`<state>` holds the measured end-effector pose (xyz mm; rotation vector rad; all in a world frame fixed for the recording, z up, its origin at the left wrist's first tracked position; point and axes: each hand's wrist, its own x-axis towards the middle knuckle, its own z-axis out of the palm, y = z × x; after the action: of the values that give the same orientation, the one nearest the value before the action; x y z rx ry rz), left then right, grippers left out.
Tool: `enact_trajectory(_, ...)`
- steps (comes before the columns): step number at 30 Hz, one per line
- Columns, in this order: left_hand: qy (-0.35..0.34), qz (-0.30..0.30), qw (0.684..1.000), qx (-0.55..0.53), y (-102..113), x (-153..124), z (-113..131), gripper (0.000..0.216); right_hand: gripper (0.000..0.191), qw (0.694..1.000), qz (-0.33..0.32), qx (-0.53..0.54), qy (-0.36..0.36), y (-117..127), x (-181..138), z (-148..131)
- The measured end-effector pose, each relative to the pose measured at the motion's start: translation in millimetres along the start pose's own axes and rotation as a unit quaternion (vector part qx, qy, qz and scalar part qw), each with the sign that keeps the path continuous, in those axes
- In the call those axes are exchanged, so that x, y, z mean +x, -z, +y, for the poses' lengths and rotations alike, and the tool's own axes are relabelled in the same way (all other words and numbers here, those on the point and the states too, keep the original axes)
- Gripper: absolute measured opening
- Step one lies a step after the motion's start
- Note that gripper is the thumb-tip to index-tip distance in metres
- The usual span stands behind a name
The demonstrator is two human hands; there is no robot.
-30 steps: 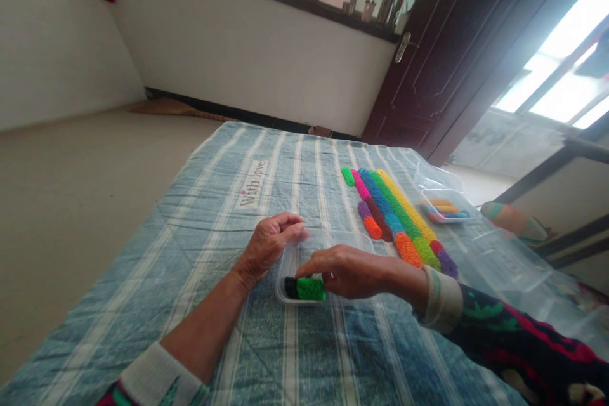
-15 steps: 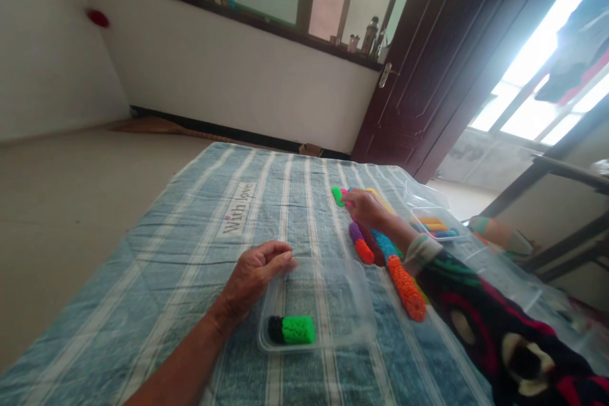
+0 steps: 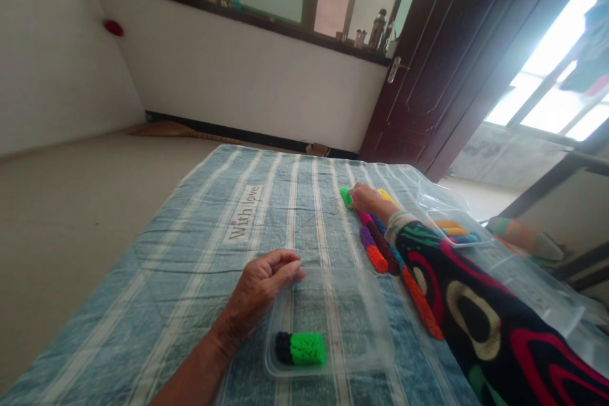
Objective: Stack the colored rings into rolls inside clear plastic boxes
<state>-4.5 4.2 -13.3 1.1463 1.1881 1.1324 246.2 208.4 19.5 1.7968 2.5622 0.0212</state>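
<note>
My left hand is closed at the far left corner of a clear plastic box, thumb and fingers together at its rim. Inside the box lies a short, bumpy black and green stick. Farther off, my right hand reaches over a group of similar coloured sticks, its fingertips closed at a bright green piece. Pink shows beside that grip. Nearer lie a purple and orange stick, a brown stick and a long orange one, partly under my right sleeve.
A striped blue cloth with "With love" printed on it covers the table. At the right stands another clear box with yellow and blue sticks, beside more clear plastic containers. Behind are a wall and a dark red door.
My right hand has dipped slightly to the green piece, and its forearm now covers more of the sticks. The left hand keeps its place at the box. The whole view has shifted a little.
</note>
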Motion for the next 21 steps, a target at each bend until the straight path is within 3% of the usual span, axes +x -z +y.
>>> enact_trajectory(21, 0.008, -0.003, 1.0, 0.001, -1, -2, 1, 0.026, 0.03, 0.996, -0.015, -0.084, 0.039, 6, 7, -14)
